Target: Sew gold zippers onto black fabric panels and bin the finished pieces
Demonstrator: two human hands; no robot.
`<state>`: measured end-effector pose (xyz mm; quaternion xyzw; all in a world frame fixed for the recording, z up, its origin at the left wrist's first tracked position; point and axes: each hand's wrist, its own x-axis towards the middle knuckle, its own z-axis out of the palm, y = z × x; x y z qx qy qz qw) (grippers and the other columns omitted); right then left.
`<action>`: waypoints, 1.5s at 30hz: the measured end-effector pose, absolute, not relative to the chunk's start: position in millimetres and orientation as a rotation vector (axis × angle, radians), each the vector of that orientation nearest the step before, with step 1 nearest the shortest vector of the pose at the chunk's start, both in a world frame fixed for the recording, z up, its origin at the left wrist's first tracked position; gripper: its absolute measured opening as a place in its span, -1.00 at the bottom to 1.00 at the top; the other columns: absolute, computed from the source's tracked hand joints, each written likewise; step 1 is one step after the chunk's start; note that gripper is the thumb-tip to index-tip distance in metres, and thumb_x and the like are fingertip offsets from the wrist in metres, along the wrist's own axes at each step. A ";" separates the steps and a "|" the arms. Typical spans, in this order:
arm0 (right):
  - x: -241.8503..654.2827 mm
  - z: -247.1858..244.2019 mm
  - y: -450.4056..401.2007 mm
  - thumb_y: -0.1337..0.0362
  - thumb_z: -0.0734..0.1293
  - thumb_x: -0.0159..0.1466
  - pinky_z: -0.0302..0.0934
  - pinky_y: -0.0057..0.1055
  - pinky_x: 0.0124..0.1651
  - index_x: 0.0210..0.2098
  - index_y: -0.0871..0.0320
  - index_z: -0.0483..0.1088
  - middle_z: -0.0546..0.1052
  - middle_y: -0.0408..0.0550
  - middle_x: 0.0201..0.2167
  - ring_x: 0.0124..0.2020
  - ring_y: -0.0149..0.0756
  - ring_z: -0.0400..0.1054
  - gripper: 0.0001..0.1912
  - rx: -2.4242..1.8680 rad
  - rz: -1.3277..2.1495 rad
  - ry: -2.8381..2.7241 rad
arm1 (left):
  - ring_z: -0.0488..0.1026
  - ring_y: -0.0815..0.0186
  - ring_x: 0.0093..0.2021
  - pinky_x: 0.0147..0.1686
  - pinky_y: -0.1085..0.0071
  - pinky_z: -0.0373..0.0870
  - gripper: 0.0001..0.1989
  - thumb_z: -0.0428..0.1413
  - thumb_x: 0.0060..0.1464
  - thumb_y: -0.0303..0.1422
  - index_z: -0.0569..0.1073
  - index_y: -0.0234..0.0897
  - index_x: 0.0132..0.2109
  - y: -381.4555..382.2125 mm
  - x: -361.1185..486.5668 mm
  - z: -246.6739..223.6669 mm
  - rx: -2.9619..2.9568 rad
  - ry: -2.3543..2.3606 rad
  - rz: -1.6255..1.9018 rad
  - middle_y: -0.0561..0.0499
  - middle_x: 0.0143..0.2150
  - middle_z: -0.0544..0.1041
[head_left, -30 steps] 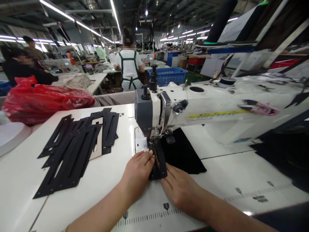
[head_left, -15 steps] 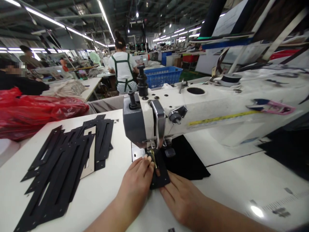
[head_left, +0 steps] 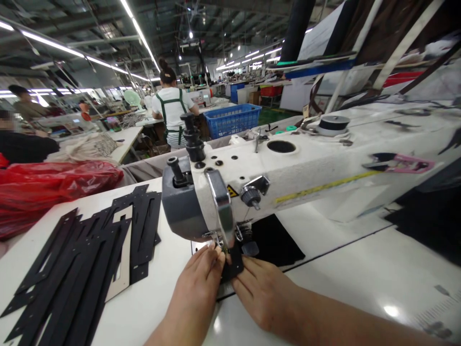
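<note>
Under the presser foot of the white sewing machine (head_left: 248, 168) lies a black strip with a zipper (head_left: 236, 262); its brass-coloured teeth show only a little beside the fingers. My left hand (head_left: 200, 283) is closed at the strip's left edge, fingertips bunched close to the needle area. On the other side my right hand (head_left: 259, 288) holds the strip's right edge, its fingers pressed together and partly hidden by it. Flat black fabric (head_left: 277, 240) rests on the table just right of the presser foot.
Overlapping black slotted strips (head_left: 82, 259), one showing a beige face (head_left: 120, 269), cover the table's left side. Pink-handled snips (head_left: 399, 162) sit on the machine arm. Behind are a red plastic bag (head_left: 57, 187), a blue basket (head_left: 232, 120) and a person in a green-strapped apron (head_left: 173, 105).
The zipper strip has moved forward under the presser foot, with less of it showing on my side. Both hands have gone along with it. The view has also shifted.
</note>
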<state>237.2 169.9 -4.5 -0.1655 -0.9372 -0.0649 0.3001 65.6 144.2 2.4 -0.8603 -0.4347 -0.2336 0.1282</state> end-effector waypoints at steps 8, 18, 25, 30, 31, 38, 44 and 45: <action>232.9 -3.6 179.0 0.52 0.00 0.26 0.26 -0.32 -0.20 -0.40 0.29 0.39 0.46 0.05 -0.44 -0.43 -0.22 0.31 -0.64 -0.499 -0.166 -2.500 | 0.47 0.23 -0.30 -0.34 0.38 0.50 -0.76 -0.19 0.19 -0.50 0.36 -0.33 -0.17 150.7 64.9 4.6 -2.473 -1.337 -0.767 -0.14 -0.29 0.47; 228.9 -9.5 181.1 0.54 0.07 0.23 0.29 -0.32 -0.19 -0.21 0.36 0.42 0.51 0.10 -0.28 -0.27 -0.16 0.37 -0.68 -0.574 -0.138 -2.445 | 0.47 0.24 -0.38 -0.41 0.36 0.50 -0.75 -0.19 0.19 -0.49 0.37 -0.30 -0.17 156.7 63.6 1.7 -2.458 -1.341 -0.759 -0.10 -0.36 0.47; 235.5 -11.0 176.5 0.50 -0.01 0.29 0.32 -0.29 -0.17 -0.27 0.35 0.45 0.53 0.10 -0.33 -0.30 -0.18 0.39 -0.60 -0.569 -0.186 -2.300 | 0.44 0.16 -0.09 -0.11 0.24 0.46 -0.73 -0.16 0.17 -0.55 0.36 -0.41 -0.06 144.5 61.6 0.4 -2.492 -1.284 -0.641 -0.28 -0.09 0.46; 235.0 -17.7 176.3 0.55 0.00 0.27 0.34 -0.33 -0.21 -0.30 0.34 0.46 0.53 0.07 -0.41 -0.35 -0.22 0.40 -0.60 -0.559 -0.152 -2.299 | 0.43 0.13 -0.07 -0.07 0.19 0.43 -0.74 -0.15 0.16 -0.56 0.39 -0.44 -0.09 144.9 63.3 0.1 -2.523 -1.296 -0.643 -0.27 -0.11 0.46; 234.6 -17.1 177.0 0.55 0.01 0.26 0.34 -0.33 -0.22 -0.31 0.34 0.46 0.53 0.06 -0.41 -0.35 -0.22 0.40 -0.60 -0.562 -0.147 -2.298 | 0.43 0.13 -0.09 -0.09 0.18 0.44 -0.73 -0.15 0.15 -0.56 0.39 -0.44 -0.10 146.4 63.7 -0.1 -2.533 -1.296 -0.658 -0.25 -0.14 0.47; 232.6 -9.0 185.3 0.55 0.06 0.24 0.32 -0.34 -0.16 -0.27 0.33 0.44 0.53 0.05 -0.37 -0.29 -0.20 0.38 -0.67 -0.586 -0.100 -2.297 | 0.45 0.17 -0.27 -0.28 0.24 0.47 -0.73 -0.20 0.20 -0.50 0.38 -0.41 -0.13 154.9 60.8 -3.3 -2.553 -1.301 -0.758 -0.18 -0.27 0.48; 232.3 -6.6 188.2 0.56 0.06 0.22 0.31 -0.37 -0.16 -0.23 0.30 0.42 0.52 0.02 -0.39 -0.30 -0.22 0.38 -0.67 -0.618 -0.004 -2.285 | 0.45 0.20 -0.28 -0.32 0.31 0.46 -0.76 -0.18 0.22 -0.48 0.38 -0.38 -0.16 154.7 55.7 -6.6 -2.518 -1.266 -0.813 -0.16 -0.26 0.48; 232.1 -5.8 188.7 0.56 0.07 0.22 0.32 -0.38 -0.17 -0.21 0.30 0.41 0.52 0.01 -0.39 -0.30 -0.22 0.38 -0.67 -0.620 0.006 -2.291 | 0.45 0.20 -0.29 -0.32 0.31 0.46 -0.75 -0.19 0.22 -0.48 0.37 -0.38 -0.17 154.7 56.0 -6.6 -2.512 -1.285 -0.816 -0.16 -0.27 0.48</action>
